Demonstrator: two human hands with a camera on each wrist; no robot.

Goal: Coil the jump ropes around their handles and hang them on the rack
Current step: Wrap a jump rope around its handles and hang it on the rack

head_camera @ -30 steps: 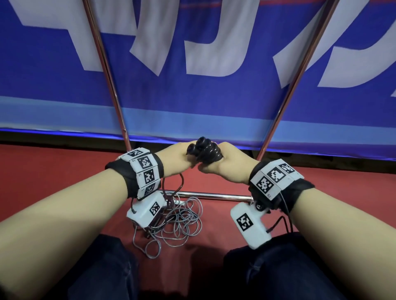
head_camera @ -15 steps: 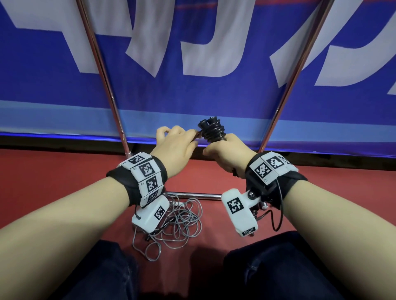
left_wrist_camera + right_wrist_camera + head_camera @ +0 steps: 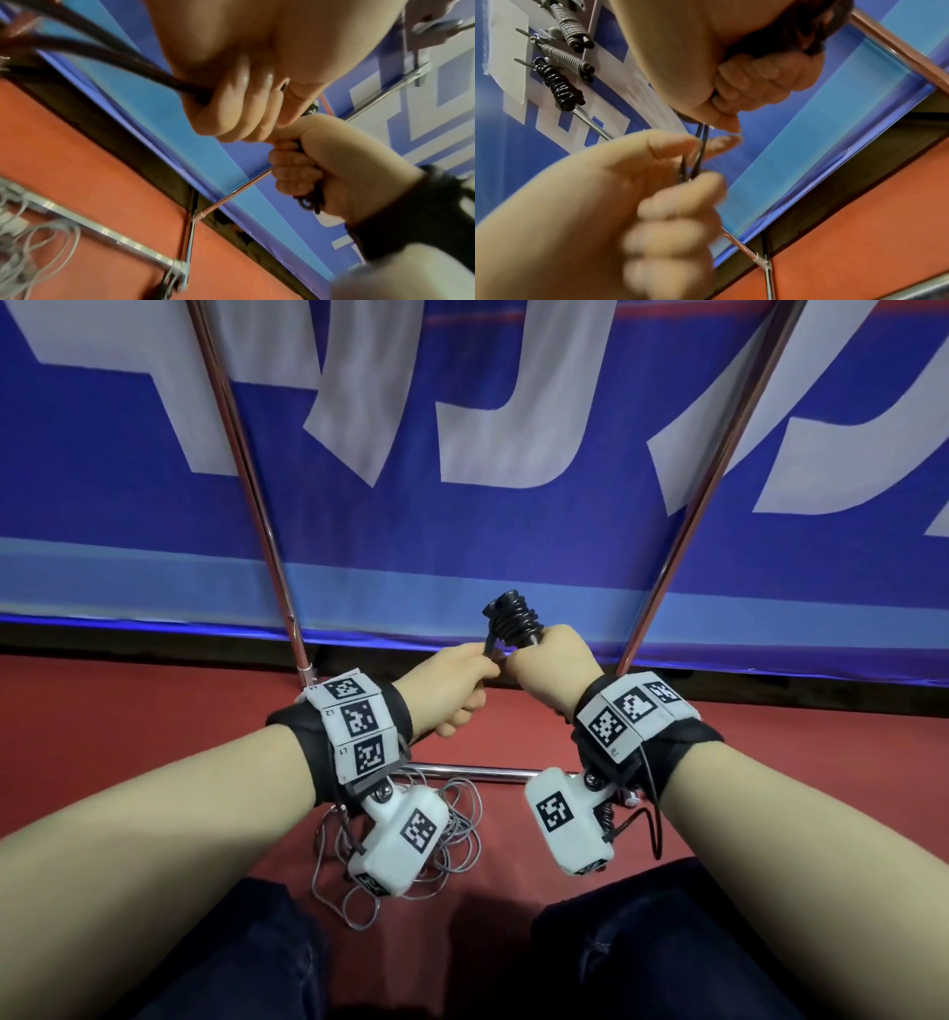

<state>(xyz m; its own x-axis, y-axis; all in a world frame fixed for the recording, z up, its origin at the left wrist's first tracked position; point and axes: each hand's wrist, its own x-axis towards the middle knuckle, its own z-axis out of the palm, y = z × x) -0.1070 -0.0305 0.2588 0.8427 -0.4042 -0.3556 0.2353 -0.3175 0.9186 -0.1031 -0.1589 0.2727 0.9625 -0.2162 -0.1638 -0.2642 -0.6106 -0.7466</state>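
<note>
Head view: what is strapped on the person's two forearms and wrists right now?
Bare forearms, no sleeves. Each wrist has a black fabric wrist strap carrying a band of white square tiles printed with black fiducial markers. A white boxy wrist camera housing with its own marker hangs below each wrist; a thin black cable loops by the right one.

From our head we look forward and down at both hands [image 3: 493, 675]; our 2 wrist views look up, close beneath them, sharing the blue banner [image 3: 159, 105].
</note>
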